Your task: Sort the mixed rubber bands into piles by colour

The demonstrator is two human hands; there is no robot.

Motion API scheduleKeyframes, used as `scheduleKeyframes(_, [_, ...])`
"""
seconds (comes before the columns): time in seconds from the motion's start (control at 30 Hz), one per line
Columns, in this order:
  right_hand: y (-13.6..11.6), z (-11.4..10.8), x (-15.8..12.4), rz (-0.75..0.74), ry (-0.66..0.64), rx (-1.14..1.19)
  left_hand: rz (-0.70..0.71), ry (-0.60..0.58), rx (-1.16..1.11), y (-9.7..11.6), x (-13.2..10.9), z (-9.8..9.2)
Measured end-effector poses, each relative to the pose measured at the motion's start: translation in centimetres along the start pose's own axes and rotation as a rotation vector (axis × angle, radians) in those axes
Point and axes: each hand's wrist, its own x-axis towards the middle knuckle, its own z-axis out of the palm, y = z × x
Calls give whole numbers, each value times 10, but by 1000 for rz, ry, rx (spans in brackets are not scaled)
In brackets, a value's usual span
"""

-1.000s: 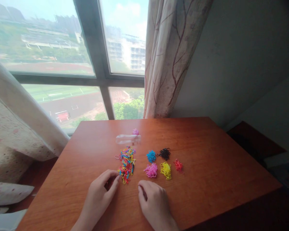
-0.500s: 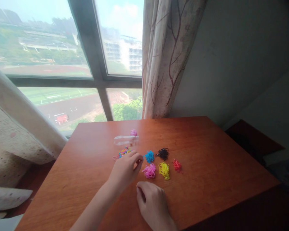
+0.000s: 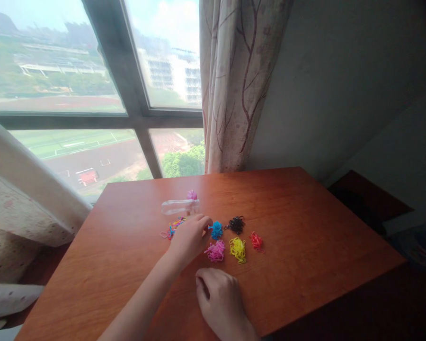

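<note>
My left hand [image 3: 190, 237] reaches over the table with its fingers pinched at the left edge of a pile of blue rubber bands [image 3: 217, 230]. A bit of blue shows at the fingertips. Partly hidden behind that hand lies a mixed-colour heap of rubber bands [image 3: 171, 229]. My right hand [image 3: 220, 293] rests on the table nearer to me, loosely curled, with nothing visible in it. Beyond it are piles of pink rubber bands [image 3: 216, 251] and yellow rubber bands [image 3: 237, 250]. Black rubber bands [image 3: 236, 224] and red rubber bands [image 3: 256, 241] lie farther right.
Behind the piles lies a clear plastic bag or container [image 3: 177, 207], with a small pink-purple object [image 3: 191, 194] beside it. The wooden table [image 3: 305, 237] stands against a window with a patterned curtain [image 3: 230, 94] and a wall on the right.
My left hand has moved slightly so that its fingertips are now at the blue pile's edge. My right hand stays curled in place. The whole view has shifted a little.
</note>
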Motion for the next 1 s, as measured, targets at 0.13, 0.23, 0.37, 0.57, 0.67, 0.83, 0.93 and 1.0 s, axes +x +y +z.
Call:
scheduleKeyframes(0.13, [0,0,-1,5,-5,23,-53,36,-6,-7,-12,-9])
scheduleKeyframes(0.23, [0,-1,-1,4,-9,27,-99,67,-12,-18,-28,-18])
scheduleKeyframes(0.37, [0,-2,-1,-2,-7,19,-176,126,-19,-36,-57,-29])
scheduleKeyframes(0.57, [-1,0,-1,-7,4,-8,-271,176,-82,-52,-103,-20])
scheduleKeyframes(0.67, [-1,1,-1,-7,9,-35,-285,206,-123,-51,-120,-8])
scheduleKeyframes(0.83, [-7,3,6,35,-24,-116,-284,269,-165,-47,-127,1])
scheduleKeyframes(0.93, [-20,2,19,92,-78,-176,-291,294,-160,-47,-124,1])
scheduleKeyframes(1.0, [-30,1,30,133,-119,-218,-326,336,-132,-48,-124,1])
